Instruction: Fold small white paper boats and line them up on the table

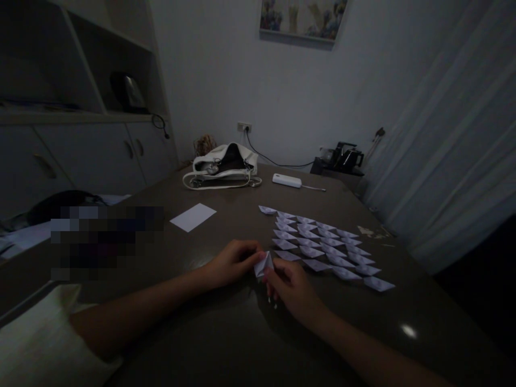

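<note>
Both left hand and right hand grip the folded paper

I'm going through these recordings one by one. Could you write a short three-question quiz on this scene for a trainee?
1. True or false: the left hand and the right hand both touch the folded paper.
2. Which lies flat on the table, left of the paper boats? A) a plate B) a white sheet C) a pair of scissors
3. Fill in: the white bag is to the ____ of the power bank.

Key: 1 true; 2 B; 3 left
</note>
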Demonstrator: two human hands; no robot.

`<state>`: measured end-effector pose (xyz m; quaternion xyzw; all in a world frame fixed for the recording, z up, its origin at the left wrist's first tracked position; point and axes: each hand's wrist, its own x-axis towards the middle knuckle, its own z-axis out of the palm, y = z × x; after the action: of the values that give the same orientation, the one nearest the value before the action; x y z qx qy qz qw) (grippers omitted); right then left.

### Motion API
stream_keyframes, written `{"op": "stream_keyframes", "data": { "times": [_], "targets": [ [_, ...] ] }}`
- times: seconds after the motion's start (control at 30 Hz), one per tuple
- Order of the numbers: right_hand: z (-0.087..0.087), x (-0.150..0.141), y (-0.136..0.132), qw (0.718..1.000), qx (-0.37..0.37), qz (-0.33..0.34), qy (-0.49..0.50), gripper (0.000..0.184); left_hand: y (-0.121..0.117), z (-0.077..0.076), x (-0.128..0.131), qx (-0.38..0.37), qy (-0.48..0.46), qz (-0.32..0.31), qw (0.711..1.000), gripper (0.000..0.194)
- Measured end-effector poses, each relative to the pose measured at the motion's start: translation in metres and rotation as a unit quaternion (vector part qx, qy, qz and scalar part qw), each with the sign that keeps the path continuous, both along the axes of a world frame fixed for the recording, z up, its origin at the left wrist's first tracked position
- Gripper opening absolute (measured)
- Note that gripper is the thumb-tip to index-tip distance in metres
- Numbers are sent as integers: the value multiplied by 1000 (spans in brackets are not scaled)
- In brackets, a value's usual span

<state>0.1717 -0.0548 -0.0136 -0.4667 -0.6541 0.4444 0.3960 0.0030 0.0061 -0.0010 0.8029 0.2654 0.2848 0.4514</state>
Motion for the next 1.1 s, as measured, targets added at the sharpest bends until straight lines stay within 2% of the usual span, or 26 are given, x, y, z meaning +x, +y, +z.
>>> {"op": "stream_keyframes", "data": {
  "times": [0.23,0.4,0.63,0.8,0.97,1.1],
  "targets": [
    [0,2,3,997,0,-48,55,29,1,-5,1,-38,30,-21,999,32],
    [-2,2,3,996,-11,-43,81,29,0,-2,-1,-2,40,-33,999,29],
    [-3,1,2,994,-5,-69,88,32,-3,1,0,28,59,-6,998,31],
    [-5,2,4,995,0,-40,91,26,-4,1,0,68,84,-8,994,30],
    [-7,2,7,995,-3,-41,88,23,-3,2,-2,45,54,-34,997,34],
    [-7,1,7,994,1,-27,101,17,-2,1,-2,3,40,-31,999,37]
  ]
}}
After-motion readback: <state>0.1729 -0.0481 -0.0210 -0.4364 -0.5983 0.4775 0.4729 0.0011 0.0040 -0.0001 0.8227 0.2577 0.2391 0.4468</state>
